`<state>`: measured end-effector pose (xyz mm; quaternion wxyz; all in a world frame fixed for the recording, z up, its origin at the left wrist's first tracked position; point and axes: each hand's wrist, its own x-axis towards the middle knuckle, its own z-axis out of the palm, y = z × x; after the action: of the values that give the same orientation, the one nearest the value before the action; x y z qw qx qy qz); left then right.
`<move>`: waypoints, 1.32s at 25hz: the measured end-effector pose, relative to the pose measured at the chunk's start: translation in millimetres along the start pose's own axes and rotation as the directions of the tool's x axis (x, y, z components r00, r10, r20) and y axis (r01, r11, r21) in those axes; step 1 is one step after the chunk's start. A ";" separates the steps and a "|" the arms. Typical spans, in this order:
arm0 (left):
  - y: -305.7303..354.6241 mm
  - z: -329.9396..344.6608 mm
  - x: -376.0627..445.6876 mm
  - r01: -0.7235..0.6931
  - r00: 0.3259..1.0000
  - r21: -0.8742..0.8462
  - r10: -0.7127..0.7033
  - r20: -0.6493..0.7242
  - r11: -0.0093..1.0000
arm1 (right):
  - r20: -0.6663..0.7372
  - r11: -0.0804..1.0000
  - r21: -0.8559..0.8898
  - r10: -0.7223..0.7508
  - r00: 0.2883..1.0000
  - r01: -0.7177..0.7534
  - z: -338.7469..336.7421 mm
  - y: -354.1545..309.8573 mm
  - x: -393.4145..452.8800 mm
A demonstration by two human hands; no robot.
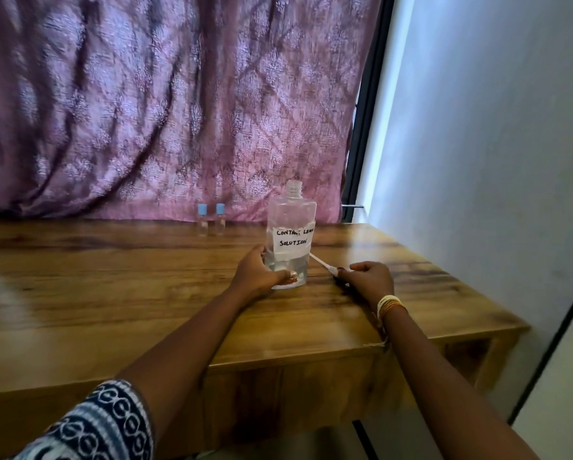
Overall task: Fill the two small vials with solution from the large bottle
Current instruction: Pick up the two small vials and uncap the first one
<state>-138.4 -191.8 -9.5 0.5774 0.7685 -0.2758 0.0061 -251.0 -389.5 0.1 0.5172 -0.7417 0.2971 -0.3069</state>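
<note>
Pink patterned curtain (179, 104) hangs behind the wooden table (112, 293), and at 3 o'clock a pale wall (494, 144) runs down the side; the whole view is soft with blur. My left hand (262, 273) wraps the base of the large bottle (291, 234), thumb across the front, so its lower left side is hidden behind my fingers. The bottle stands upright near the table's middle, long axis vertical, its uncapped neck pointing to 12 o'clock; a white label reads "CONTACT LENS SOLUTION", the last letters curving out of sight, and clear liquid fills only the bottom part. My right hand (368, 277), just at 3 o'clock of the bottle, has its fingers curled round a thin white dropper (321, 262); its rear end is buried in my grip, and its shaft slants toward 10 o'clock, the tip meeting the bottle's lower edge, though I cannot tell whether it touches. At 11 o'clock of the bottle, near the curtain, the two small vials (211, 219) stand upright side by side with blue caps on; their contents are too faint to judge.
</note>
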 end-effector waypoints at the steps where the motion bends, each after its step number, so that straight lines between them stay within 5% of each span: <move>1: -0.9 -1.2 0.1 0.003 1.000 0.010 -0.004 0.015 1.000 | -0.010 1.000 0.008 -0.003 1.000 0.003 -1.0 0.0 1.7; 6: 3.3 -18.1 -9.1 0.041 0.989 0.086 -0.052 0.137 0.995 | -0.165 0.961 0.274 0.023 0.986 0.024 -1.2 -8.3 -13.2; 11: -3.8 -79.6 -11.9 0.027 0.983 0.250 -0.071 0.168 0.968 | -0.307 0.899 0.259 -0.271 0.912 0.354 20.7 -49.9 -64.3; 16: -38.4 -153.5 -9.5 0.107 0.992 0.367 -0.125 0.026 0.924 | 0.079 0.765 0.181 -0.638 0.766 0.619 96.6 -95.1 -97.4; 18: -59.3 -176.8 -7.8 0.130 0.991 0.420 -0.134 -0.019 0.898 | 0.225 0.744 0.071 -0.661 0.716 0.665 133.7 -102.6 -94.4; 22: -83.2 -211.8 1.8 0.084 0.996 0.533 -0.068 -0.049 0.842 | 0.428 0.840 -0.029 -0.479 0.766 0.541 220.3 -104.5 -55.5; 26: -95.3 -217.4 17.5 0.031 0.999 0.524 -0.042 0.009 0.851 | 0.370 0.915 -0.109 -0.326 0.870 0.389 280.2 -105.5 -2.2; 30: -115.0 -216.8 32.5 0.024 1.000 0.470 -0.024 -0.007 0.882 | 0.311 0.979 0.022 -0.200 0.929 0.204 316.8 -102.1 45.6; 33: -120.5 -216.0 35.3 0.041 0.999 0.455 -0.034 -0.024 0.890 | 0.393 0.986 0.169 -0.057 0.918 -0.011 336.6 -105.1 68.7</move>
<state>10.2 7.8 -32.5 0.3835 0.8874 -0.2475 0.0651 62.2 -214.5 16.9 0.6234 -0.7458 0.1507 -0.1804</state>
